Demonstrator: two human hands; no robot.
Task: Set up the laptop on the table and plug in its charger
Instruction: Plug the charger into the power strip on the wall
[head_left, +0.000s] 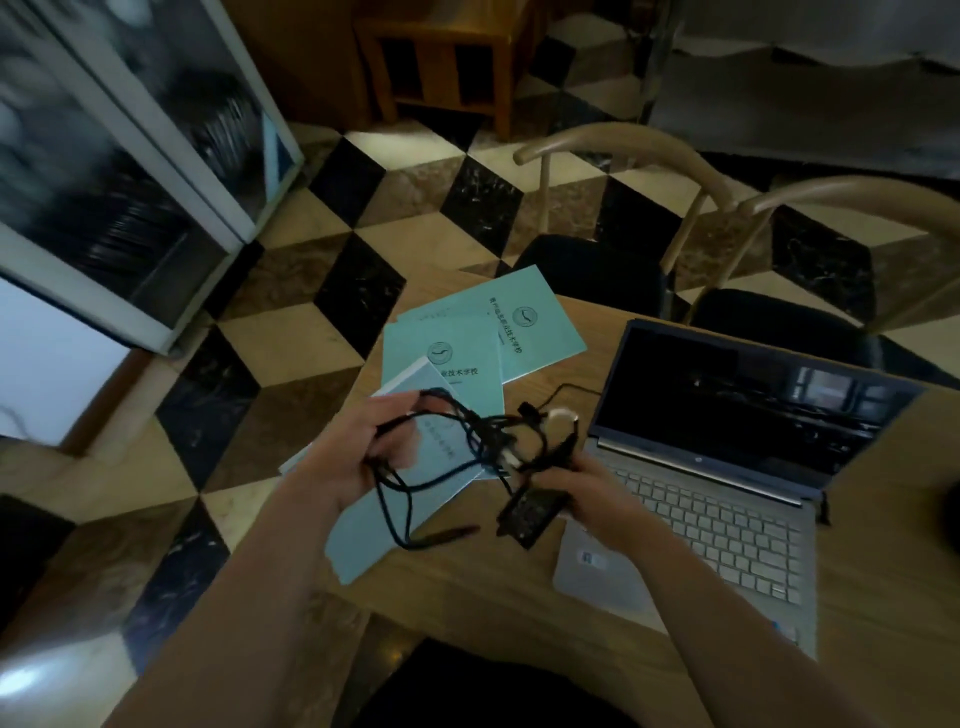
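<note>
Above the table (519, 597), left hand (358, 457) grips tangled cable (467, 431); right hand (587, 493) clasps charger brick (530, 514); free loops gently before reaching the open laptop (727, 467).

Open laptop (727, 467) at 3 o'clock on the wooden table (519, 597), screen dark. Left hand (358, 457) grips tangled black cable (467, 441); right hand (592, 493) holds the charger brick (530, 514). Teal booklets (467, 343) lie at 12 o'clock.
</note>
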